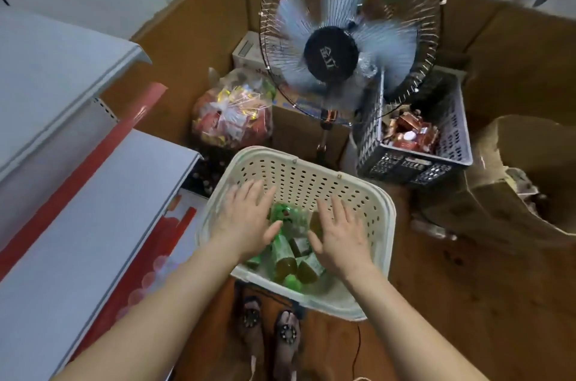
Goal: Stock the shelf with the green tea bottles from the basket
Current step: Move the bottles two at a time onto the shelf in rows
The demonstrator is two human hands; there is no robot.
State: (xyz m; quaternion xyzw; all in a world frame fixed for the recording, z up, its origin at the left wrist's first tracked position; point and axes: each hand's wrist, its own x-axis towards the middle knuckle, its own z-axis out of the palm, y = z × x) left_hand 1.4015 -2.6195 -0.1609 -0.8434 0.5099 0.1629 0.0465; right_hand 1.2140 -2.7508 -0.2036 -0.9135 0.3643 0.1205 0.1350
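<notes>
Cream plastic basket (367,202) on the floor, and both hands hover over it, palms down, fingers spread, gripping nothing. Left hand (246,218) and right hand (339,237) flank the green tea bottles (285,259), which lie jumbled on their sides at the bottom, directly beneath and between the palms. Long axes run roughly toward and away from the person, one green cap (291,282) at the near end. Either hand looks equally close, so a straight drop and a wrap across a bottle's width should do it. The grey shelf (78,224) waits off to the left, bare, nearer the left hand.
</notes>
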